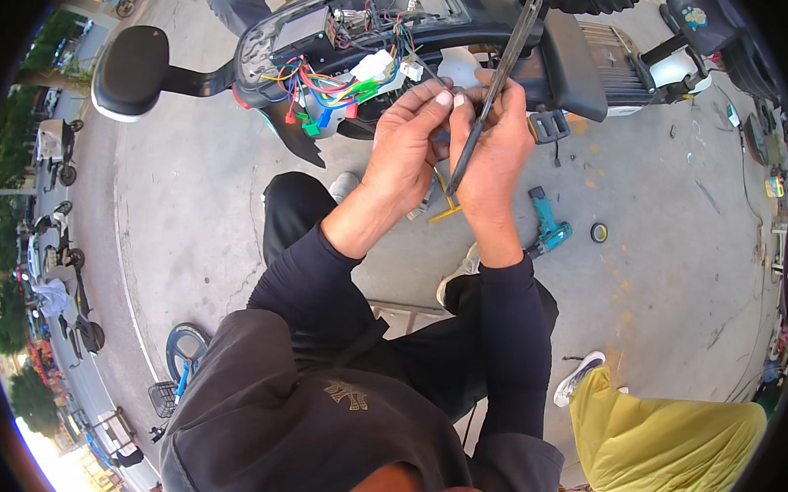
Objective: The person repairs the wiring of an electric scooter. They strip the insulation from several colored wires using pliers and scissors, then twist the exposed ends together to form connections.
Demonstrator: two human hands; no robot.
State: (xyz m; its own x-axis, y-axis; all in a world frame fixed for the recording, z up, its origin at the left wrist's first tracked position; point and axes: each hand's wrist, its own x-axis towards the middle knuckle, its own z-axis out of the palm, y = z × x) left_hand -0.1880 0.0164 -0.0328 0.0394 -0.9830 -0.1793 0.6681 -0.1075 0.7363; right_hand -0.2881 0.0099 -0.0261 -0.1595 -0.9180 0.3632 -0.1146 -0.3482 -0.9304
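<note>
My left hand (405, 141) and my right hand (494, 162) meet in front of an opened scooter body (385, 48). Both are closed, thumbs and fingertips pinching close together. A thin dark wire runs toward the left fingertips, but what they grip is too small to make out. A long, slim dark tool (493, 96) lies slanted through my right hand, its upper end reaching past the top edge. Just beyond the left hand, a bundle of coloured wires (318, 80) spills from the body, with white connectors (373, 67) and a green connector (364, 90).
A teal cordless drill (549, 222) and a roll of tape (599, 232) lie on the concrete at right. Between my feet is a yellow-handled tool (446, 209). A black scooter seat (131, 72) juts out at left. Someone in yellow-green clothing (658, 438) is at lower right.
</note>
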